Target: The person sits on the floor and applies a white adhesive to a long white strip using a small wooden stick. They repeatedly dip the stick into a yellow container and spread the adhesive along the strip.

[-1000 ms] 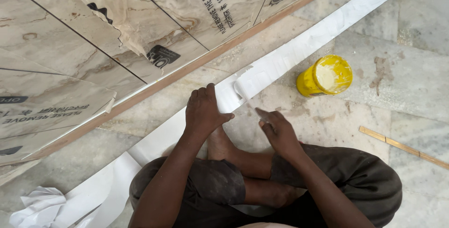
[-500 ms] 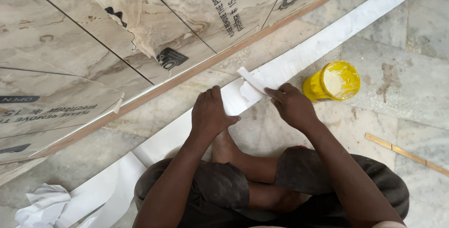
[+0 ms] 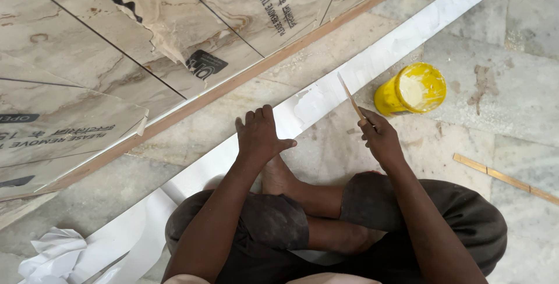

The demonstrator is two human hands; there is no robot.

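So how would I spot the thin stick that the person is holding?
Find the long white strip running diagonally across the marble floor. Beside it stands a yellow tub; just left of that, the right hand holds the stick, slim, pale and tilted upward, unlike the wooden strip lying flat.

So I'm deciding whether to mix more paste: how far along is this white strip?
Little looks done: the white strip shows only a faint smear near the stick. In hand: the left hand presses the strip flat, and the right hand holds a thin stick over it. Left: most of the strip looks bare. The yellow tub still holds paste.
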